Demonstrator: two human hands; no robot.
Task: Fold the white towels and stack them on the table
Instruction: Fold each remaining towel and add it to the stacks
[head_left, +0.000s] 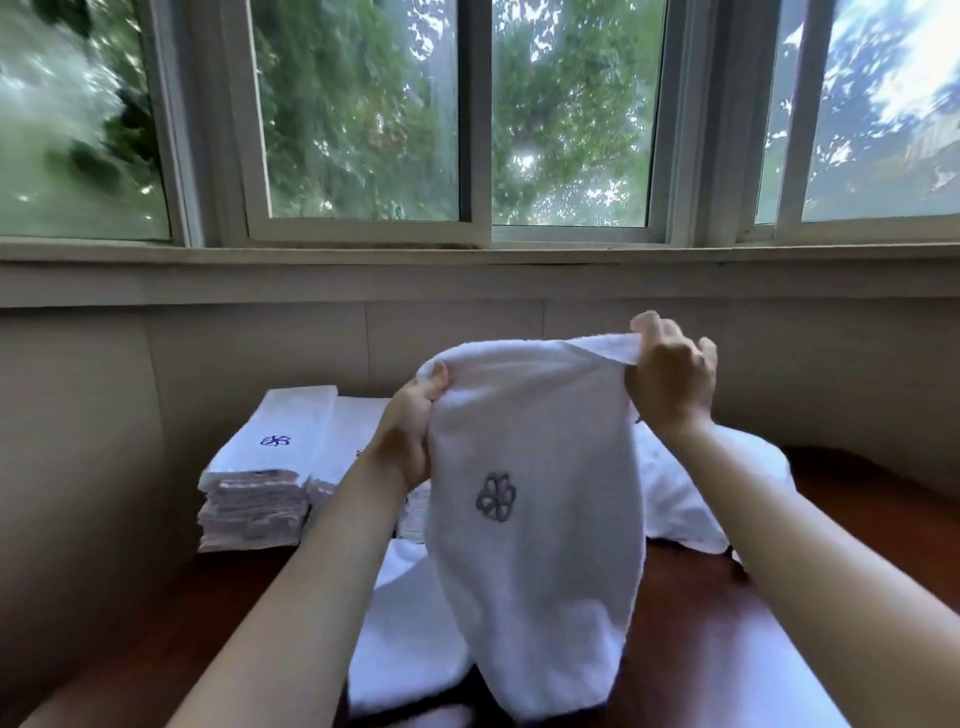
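Note:
A white towel with a grey flower emblem hangs in the air in front of me, over the dark wooden table. My left hand grips its upper left edge. My right hand pinches its upper right corner, a little higher. The towel's lower end droops onto another white towel lying on the table. A stack of folded white towels with a blue emblem on top stands at the back left; a second stack beside it is partly hidden by my left arm.
A loose heap of unfolded white towels lies at the back right of the table. Behind the table runs a beige wall below a wide window. The table's front left edge drops off near my left arm.

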